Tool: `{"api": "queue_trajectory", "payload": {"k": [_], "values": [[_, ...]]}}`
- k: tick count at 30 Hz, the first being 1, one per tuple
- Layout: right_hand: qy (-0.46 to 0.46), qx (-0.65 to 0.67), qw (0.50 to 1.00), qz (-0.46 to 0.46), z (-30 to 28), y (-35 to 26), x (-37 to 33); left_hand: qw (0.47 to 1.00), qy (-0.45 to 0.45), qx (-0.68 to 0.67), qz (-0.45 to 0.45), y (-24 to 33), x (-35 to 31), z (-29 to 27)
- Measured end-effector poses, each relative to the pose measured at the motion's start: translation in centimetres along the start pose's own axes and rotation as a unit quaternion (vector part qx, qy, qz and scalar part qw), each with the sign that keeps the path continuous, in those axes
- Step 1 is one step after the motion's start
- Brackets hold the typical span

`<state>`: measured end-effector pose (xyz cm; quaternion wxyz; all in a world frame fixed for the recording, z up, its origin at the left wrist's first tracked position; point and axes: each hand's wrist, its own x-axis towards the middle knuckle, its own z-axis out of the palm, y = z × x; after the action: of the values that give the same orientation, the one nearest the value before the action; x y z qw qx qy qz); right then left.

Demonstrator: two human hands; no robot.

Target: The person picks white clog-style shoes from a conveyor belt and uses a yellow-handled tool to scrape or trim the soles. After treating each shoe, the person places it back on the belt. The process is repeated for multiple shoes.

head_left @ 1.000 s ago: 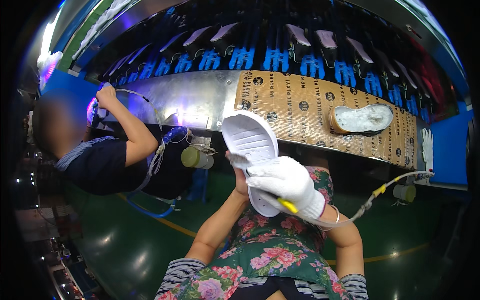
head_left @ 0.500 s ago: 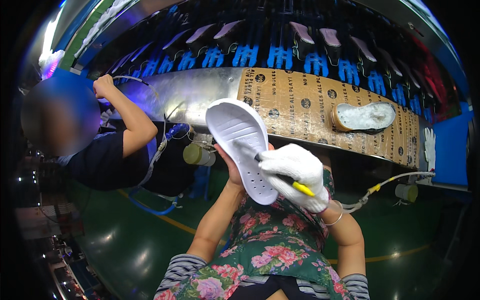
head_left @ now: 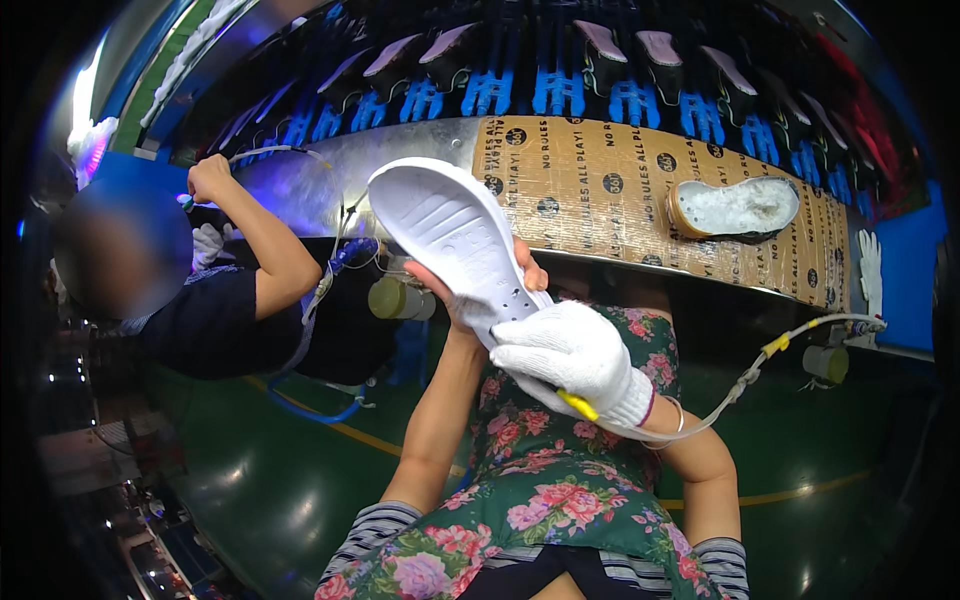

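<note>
A: How are the hands standing?
B: I am seeing both forearms pointing forward, the bare left hand (head_left: 462, 318) lying beneath the white sole (head_left: 450, 230), the gloved right hand (head_left: 565, 350) covering its narrow end.
A: And each grip?
B: The left is clasping the sole, edge to edge, before the bench (head_left: 385, 180); the right is curling around the hose (head_left: 735, 400).
A: Surroundings?
B: A grey-topped shoe piece (head_left: 740, 207) is resting on cardboard (head_left: 580, 200); a co-worker (head_left: 265, 225) is working at left.
</note>
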<state>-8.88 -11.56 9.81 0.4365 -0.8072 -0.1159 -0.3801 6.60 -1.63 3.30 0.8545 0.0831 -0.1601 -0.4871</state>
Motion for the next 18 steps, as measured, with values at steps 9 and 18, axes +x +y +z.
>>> {"api": "queue_trajectory", "payload": {"k": [9,18], "values": [[0.004,0.056,0.998,0.023,0.7,0.2,-0.8,0.995,-0.073,-0.053,0.032,1.1,2.2,-0.9],[0.000,0.036,0.999,0.000,-0.4,0.2,-0.1,0.994,-0.105,-0.024,-0.001,2.5,3.6,-2.2]]}}
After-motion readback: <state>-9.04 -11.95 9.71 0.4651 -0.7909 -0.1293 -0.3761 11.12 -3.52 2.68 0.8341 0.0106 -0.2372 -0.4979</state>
